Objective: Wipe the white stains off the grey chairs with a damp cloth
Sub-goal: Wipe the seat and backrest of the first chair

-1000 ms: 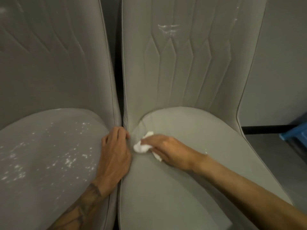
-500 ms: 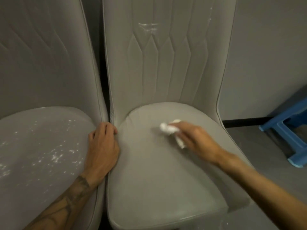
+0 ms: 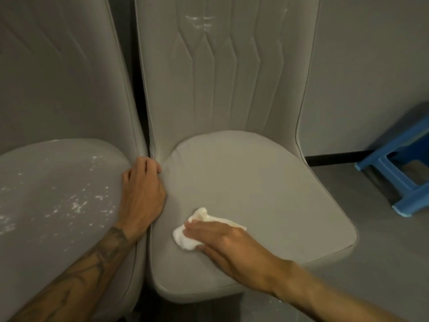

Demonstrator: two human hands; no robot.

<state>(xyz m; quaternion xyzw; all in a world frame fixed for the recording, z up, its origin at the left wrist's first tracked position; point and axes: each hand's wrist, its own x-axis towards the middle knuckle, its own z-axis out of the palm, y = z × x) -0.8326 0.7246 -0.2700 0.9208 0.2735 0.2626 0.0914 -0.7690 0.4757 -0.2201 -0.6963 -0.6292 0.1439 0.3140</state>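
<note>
1. Here, two grey upholstered chairs stand side by side against a grey wall (image 3: pixel 371 66), their seats touching along the near edge.
2. The tattoo (image 3: pixel 88 270) on the left forearm is dark linework; it is too blurred to read as writing.
3. The white cloth (image 3: pixel 184 238) lies crumpled on the near left part of the right chair seat (image 3: pixel 255 182).
4. The right hand (image 3: pixel 229 242) lies flat on top of the cloth, fingers straight and pointing left, pressing it to the seat. The thumb lies along the cloth's near edge. Cloth shows past the fingertips on the left and past the far side of the hand.
5. The left hand (image 3: pixel 141 194) rests palm down where the two seats meet, on the right edge of the left chair seat (image 3: pixel 58 173). Its fingertips bend down at the foot of the backrests; I cannot tell whether they grip anything.
6. White stains (image 3: pixel 76 205) speckle the left chair seat, just left of the left hand.
7. A white smear (image 3: pixel 199 20) marks the far upper part of the right chair's backrest (image 3: pixel 267 77).
8. A blue plastic stool (image 3: pixel 399 168) stands on the grey floor (image 3: pixel 383 252) at the right, well apart from the chairs.
</note>
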